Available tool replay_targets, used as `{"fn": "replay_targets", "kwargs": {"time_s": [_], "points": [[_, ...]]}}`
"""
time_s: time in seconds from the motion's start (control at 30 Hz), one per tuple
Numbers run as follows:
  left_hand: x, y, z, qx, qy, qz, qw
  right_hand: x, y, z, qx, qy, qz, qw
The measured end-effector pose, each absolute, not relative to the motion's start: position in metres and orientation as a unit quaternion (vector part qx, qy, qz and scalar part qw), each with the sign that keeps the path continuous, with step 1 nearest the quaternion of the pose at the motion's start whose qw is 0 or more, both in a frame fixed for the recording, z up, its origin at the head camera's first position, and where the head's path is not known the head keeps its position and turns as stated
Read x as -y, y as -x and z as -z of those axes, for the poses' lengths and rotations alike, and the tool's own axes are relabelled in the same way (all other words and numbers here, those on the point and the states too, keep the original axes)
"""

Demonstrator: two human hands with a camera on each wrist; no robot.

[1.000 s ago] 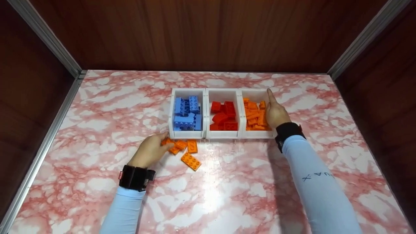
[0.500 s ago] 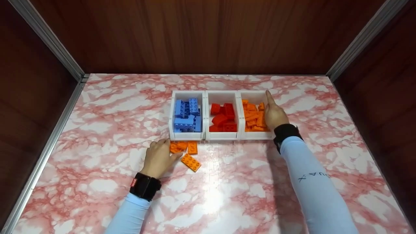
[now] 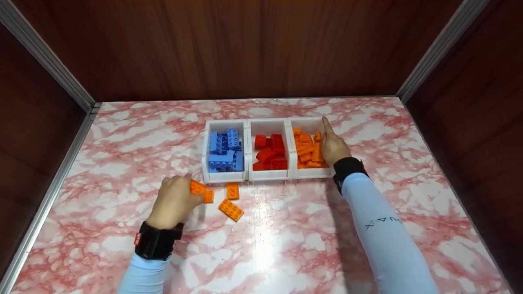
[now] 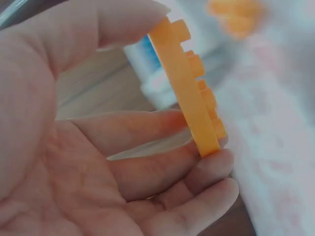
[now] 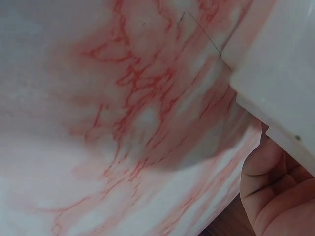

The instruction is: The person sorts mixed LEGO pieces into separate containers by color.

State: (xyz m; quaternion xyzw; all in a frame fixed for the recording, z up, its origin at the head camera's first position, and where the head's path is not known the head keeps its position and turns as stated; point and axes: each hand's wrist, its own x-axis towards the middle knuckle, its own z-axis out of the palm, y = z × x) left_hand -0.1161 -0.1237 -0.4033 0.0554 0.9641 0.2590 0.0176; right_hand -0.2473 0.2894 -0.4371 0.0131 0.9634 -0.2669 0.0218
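My left hand point(image 3: 175, 201) pinches a flat orange studded toy brick point(image 4: 184, 91) between the thumb and fingertips. In the left wrist view the brick stands on edge, its studs facing away from the palm. Just right of that hand lie several more orange bricks, including an eight-stud one point(image 3: 231, 210) and a smaller one point(image 3: 233, 191). At the far right, my right hand point(image 3: 336, 148) rests along the outer wall of the bin of orange bricks point(image 3: 312, 173), index finger straight. The right wrist view shows only part of the hand at the bin's corner.
Joined to the orange bin on its left are a white bin of red bricks point(image 3: 267, 174) and a white bin of blue bricks point(image 3: 224, 176). All stand on a pink marbled tabletop point(image 3: 261, 245), enclosed by dark wooden panels point(image 3: 245, 49).
My left hand came down over the orange bricks, took hold of one and drew back left. The right hand stays at the bin. The head view has shifted slightly.
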Motion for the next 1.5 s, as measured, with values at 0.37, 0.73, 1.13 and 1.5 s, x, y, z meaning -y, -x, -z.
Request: {"fn": "replay_targets", "kwargs": {"time_s": [0.37,0.73,1.13,1.5], "points": [[0.005,0.172,0.361,-0.926,-0.281,-0.246,0.052,-0.291,0.252,0.442,-0.965,-0.010,0.261,0.004],[-0.084,0.258,0.374,-0.913,-0.352,-0.193,0.070,-0.278,0.252,0.447,-0.960,-0.016,0.277,0.026],[-0.023,0.240,0.361,-0.909,-0.315,-0.272,0.035,-0.277,0.252,0.439,-0.958,-0.014,0.284,0.023],[0.073,0.164,0.388,-0.916,-0.282,-0.278,-0.064,-0.289,0.247,0.441,-0.964,-0.007,0.267,0.009]]}}
